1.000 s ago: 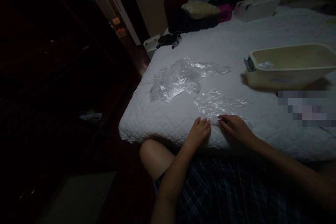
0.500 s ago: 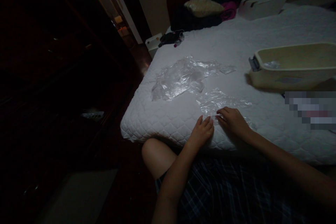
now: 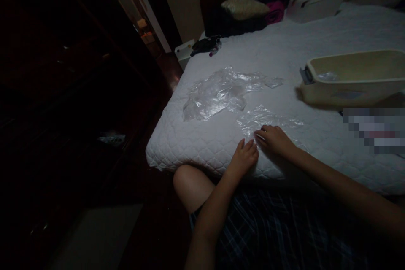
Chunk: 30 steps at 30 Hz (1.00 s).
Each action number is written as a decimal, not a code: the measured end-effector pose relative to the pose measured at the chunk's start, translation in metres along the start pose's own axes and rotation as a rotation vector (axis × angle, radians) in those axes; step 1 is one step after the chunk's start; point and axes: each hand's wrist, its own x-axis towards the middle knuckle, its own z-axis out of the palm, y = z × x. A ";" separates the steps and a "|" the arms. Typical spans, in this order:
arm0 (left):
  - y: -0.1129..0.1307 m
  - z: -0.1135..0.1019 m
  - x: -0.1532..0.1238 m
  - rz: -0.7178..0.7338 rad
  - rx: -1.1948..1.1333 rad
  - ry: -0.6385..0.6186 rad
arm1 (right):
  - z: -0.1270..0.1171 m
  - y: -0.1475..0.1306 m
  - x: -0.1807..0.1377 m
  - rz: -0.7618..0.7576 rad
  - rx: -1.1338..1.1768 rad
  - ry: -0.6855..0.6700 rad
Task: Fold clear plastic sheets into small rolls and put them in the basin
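A thin, crinkled clear plastic bag (image 3: 264, 114) lies spread on the white quilted bed near its front edge. My left hand (image 3: 245, 156) rests at the bag's near left corner, fingers stretched out and a little apart. Close beside it, my right hand (image 3: 274, 139) covers part of the bag. Its thumb and fingers are pinched together at the plastic, just right of my left fingertips; the exact grip is small and dim. Farther back and left lies a heap of flattened clear plastic bags (image 3: 218, 93), touched by neither hand.
On the right of the bed (image 3: 316, 147) stands a cream plastic bin (image 3: 351, 93) with a grey latch and some clear plastic inside. A white box (image 3: 316, 8), a beige pillow (image 3: 245, 8) and dark clothes lie at the back. My bare knee (image 3: 190, 185) is against the bed's front edge.
My right hand has slid slightly left, closer to my left hand. The left hand and the plastic bags have stayed almost where they were.
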 end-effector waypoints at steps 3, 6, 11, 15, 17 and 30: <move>0.000 -0.003 0.001 0.002 0.010 -0.009 | -0.003 -0.004 0.009 0.005 -0.021 -0.031; -0.001 -0.006 0.001 0.012 0.026 -0.016 | -0.002 -0.004 0.015 0.026 -0.040 -0.045; -0.005 -0.010 -0.002 0.008 0.006 0.005 | 0.008 0.003 0.011 0.055 0.023 0.010; -0.005 -0.015 -0.002 0.002 -0.014 0.027 | 0.018 0.007 0.005 0.071 0.123 0.084; -0.004 -0.017 -0.001 0.012 -0.016 0.013 | 0.021 0.007 0.004 0.078 0.154 0.115; 0.003 -0.007 0.014 -0.016 -0.087 0.035 | 0.000 0.046 -0.033 0.122 0.277 0.277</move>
